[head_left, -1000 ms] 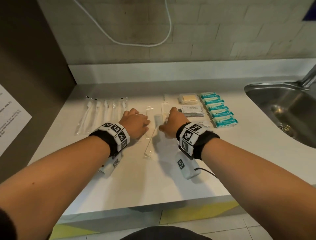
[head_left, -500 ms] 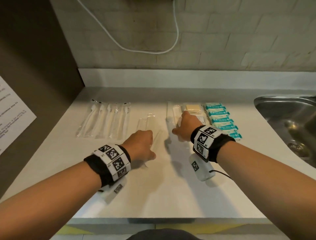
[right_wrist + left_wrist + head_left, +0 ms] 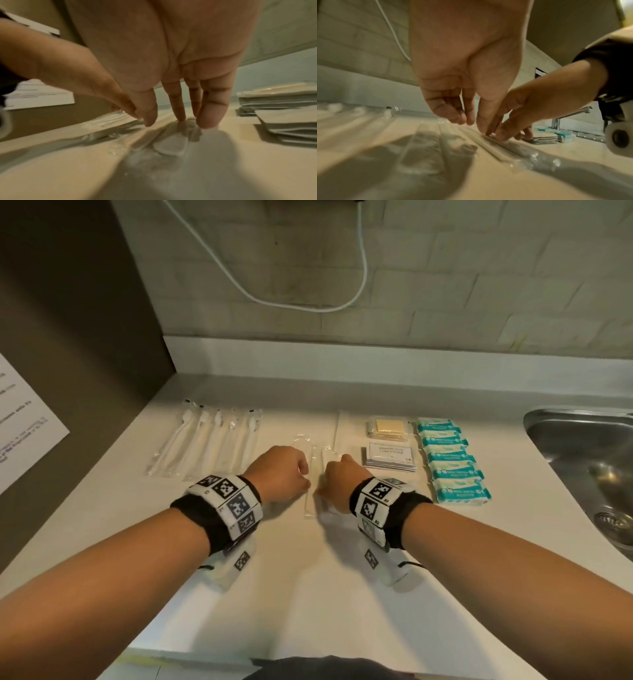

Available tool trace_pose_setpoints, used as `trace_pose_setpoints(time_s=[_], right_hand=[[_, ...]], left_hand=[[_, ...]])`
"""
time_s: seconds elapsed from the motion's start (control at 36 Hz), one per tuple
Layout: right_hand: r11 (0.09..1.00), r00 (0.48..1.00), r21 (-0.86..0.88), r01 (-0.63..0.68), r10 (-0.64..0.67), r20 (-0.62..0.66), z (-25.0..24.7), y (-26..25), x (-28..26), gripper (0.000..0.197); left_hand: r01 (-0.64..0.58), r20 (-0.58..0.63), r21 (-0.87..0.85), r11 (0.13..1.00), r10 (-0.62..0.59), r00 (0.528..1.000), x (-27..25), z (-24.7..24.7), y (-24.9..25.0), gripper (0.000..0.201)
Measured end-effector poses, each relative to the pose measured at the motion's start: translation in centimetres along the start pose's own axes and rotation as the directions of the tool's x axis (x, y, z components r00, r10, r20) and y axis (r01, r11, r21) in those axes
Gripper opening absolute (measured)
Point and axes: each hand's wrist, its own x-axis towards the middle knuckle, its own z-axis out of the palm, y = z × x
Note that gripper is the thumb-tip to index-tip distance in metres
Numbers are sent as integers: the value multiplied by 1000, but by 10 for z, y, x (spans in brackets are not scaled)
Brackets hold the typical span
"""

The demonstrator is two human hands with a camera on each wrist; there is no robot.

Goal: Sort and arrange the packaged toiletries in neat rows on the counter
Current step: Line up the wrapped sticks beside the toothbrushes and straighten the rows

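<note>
White table [image 3: 308, 594] holds all the small packs in rows. At 10 o'clock from the hands lies a row of toothbrushes in clear wrappers [image 3: 209, 443]. At 1 o'clock sits a yellow soap pack [image 3: 388, 429], and just below it a stack of shampoo sachets [image 3: 390, 457]. At 2 o'clock a row of blue and white packs [image 3: 452, 462] runs down the table, each one touching the next. At 3 o'clock, at the table's edge, is a shiny metal sink [image 3: 582, 460].

Both hands are close together in the middle of the table. Between them lie long clear wrapped packs [image 3: 313, 474], side by side. The left hand [image 3: 279, 470] hangs over them with loose, bent fingers [image 3: 458, 117], and its grip holds nothing; its thumb tip comes down to the packs. The right hand [image 3: 340, 479] has straight fingers [image 3: 212, 115] pointing down, with the tips pressing on a clear pack [image 3: 169, 146] that has a flat white thing inside. Its grip is open too.

A white cable [image 3: 298, 302] hangs in a loop on the tiled wall [image 3: 479, 285] at 12 o'clock. A paper sheet with print [image 3: 24, 426] is stuck on the dark wall at 9 o'clock.
</note>
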Motion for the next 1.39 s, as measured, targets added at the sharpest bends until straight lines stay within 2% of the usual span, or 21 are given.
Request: trace_pose_setpoints(time_s=[0.06,0.14,0.19,0.25,0.39,0.58,0.67,0.81,0.86,0.92,0.97,1.03,1.08,1.17,1.28,1.39], right_hand=[[997,1000,-69,26,-27,-9,3,0,2,36],[989,997,-126,74,-77,-17,8,-4,9,38],[987,998,-143,68,-67,14,12,-9,15,38],[987,998,-147,62,-57,42,15,-12,20,39],[990,997,-114,78,-78,1,15,-22,36,34],[996,1000,-85,30,-30,-7,3,-32,61,34],[996,1000,-86,24,-24,-5,-1,-35,72,36],[983,991,-127,134,-135,-2,-9,-33,80,23],[977,988,-160,141,-149,-42,-15,-25,81,23],[968,982,-216,125,-152,-114,-22,-14,79,29],[918,974,-381,112,-178,-142,-31,-6,74,29],[834,980,-540,111,-184,-82,-37,-2,68,25],[781,987,-613,122,-159,-6,-39,0,62,15],[755,988,-639,149,-143,61,-35,2,54,9],[732,979,-657,181,-199,48,-29,4,39,11],[739,972,-642,205,-229,48,-18,9,21,11]], left_hand=[[-74,27,113,991,71,997,-1,-4,-11,32],[-202,190,357,912,141,972,0,-10,-23,32],[-229,293,408,884,111,950,2,-13,-27,35],[-230,329,403,886,95,940,6,-13,-30,44],[-175,295,320,931,77,952,19,-12,-33,54],[-103,280,303,947,15,960,44,-18,-34,48],[-66,251,253,965,1,968,54,-22,-34,54],[-11,228,182,983,-31,973,65,-24,-46,62],[-59,213,177,982,21,977,65,-22,-46,58],[-161,198,197,967,121,973,64,-19,-42,59],[-271,206,263,926,220,953,60,-16,-34,61],[-353,234,345,870,285,930,55,-12,-26,59],[-397,265,401,826,310,913,53,-9,-21,58],[-417,272,443,794,324,906,52,-6,-17,57],[-405,280,479,779,302,911,53,-5,-13,63],[-373,247,449,812,288,925,52,-2,-10,52]])
